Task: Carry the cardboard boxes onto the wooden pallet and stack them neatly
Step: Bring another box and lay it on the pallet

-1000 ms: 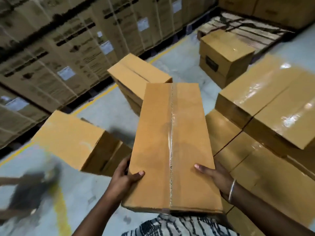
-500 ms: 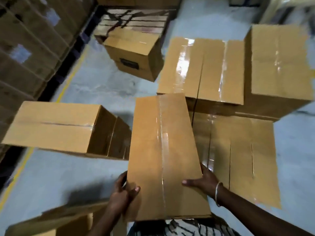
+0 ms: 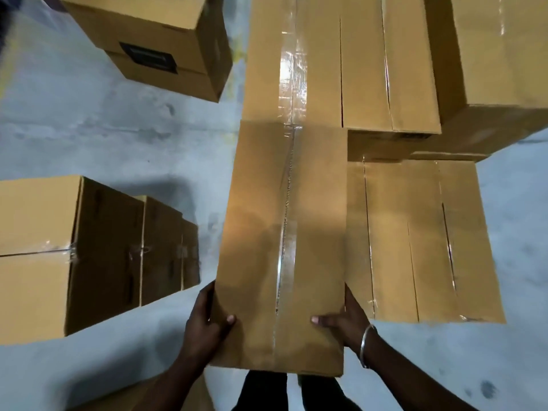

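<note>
The held box (image 3: 284,247) hides both hands' fingers; the frame's edges crop the surrounding boxes.

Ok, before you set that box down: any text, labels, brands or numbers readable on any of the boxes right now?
No text can be read.
Dark label on the side of the stacked box at upper left: too blurred to read.
Dark strip under the edge of the upper right stack: too small to tell.
Carried box, held by the left hand and right hand: plain cardboard and clear tape, no print.
</note>
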Demonstrator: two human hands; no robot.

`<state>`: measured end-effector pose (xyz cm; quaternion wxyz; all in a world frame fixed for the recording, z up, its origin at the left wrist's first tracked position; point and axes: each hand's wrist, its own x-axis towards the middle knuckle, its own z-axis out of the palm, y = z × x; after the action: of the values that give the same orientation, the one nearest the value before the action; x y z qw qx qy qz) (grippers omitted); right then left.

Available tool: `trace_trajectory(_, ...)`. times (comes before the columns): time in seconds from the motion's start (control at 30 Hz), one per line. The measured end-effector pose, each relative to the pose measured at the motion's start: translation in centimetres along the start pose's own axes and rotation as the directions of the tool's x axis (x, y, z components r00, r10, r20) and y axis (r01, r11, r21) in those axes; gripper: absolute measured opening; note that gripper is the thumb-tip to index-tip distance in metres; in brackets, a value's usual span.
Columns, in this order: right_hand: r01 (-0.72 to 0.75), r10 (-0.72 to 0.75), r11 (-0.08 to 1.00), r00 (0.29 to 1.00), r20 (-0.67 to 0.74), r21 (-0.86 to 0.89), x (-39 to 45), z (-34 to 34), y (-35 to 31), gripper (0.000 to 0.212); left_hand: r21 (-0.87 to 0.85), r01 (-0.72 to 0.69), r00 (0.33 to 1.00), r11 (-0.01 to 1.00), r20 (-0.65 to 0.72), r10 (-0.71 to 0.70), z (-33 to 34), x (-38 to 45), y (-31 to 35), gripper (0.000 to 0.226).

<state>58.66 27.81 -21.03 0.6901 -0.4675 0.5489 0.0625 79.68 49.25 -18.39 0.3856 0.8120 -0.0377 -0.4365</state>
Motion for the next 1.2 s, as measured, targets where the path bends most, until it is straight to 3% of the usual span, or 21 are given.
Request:
trace_trajectory(0.17, -0.007, 0.009, 0.997, 1.000, -0.030, 0.079, 4.1, -0.6, 1.8, 0.142, -0.027, 0.018, 1.000, 0.999, -0.002, -0.018, 2.5, 3.5, -1.7, 0.072)
trace_trajectory(0.43, 0.017, -0.018, 0.982, 1.000, 0.004, 0.190, 5.2, -0.8, 2.7, 0.132, -0.042, 0.013, 0.999, 0.999, -0.052, -0.015, 3.7, 4.0, -3.1, 0.077)
trace_trajectory(0.63, 0.048, -0.046, 0.992, 0.999, -0.021, 0.116, 5.8, -1.3, 2.5, 0.114, -0.031, 0.005, 0.997, 1.000, -0.072, -0.007, 4.6, 4.0, -2.1, 0.076)
trace_trajectory(0.77, 0.042, -0.036, 0.993, 0.998, -0.048, 0.112, 6.1, -2.1, 3.1, 0.118, -0.028, 0.008, 0.995, 1.000, -0.094, -0.011, 5.4, 3.4, -2.0, 0.075)
trace_trajectory(1.0, 0.051, -0.053, 0.997, 0.998, 0.026, 0.052, 6.2, -2.7, 3.0, 0.123, -0.073, 0.051, 0.989, 0.996, -0.137, -0.061, 5.9, 2.9, -2.1, 0.081)
trace_trajectory(1.1, 0.062, -0.064, 0.996, 0.997, 0.032, 0.071, 6.4, -2.8, 3.2, 0.126, -0.059, 0.086, 0.982, 0.995, -0.163, -0.095, 6.0, 2.8, -2.0, 0.073)
trace_trajectory(1.2, 0.073, -0.077, 0.994, 0.995, 0.058, 0.076, 6.7, -2.9, 3.3, 0.121, -0.071, 0.111, 0.980, 0.991, -0.160, -0.121, 6.0, 3.3, -2.4, 0.082)
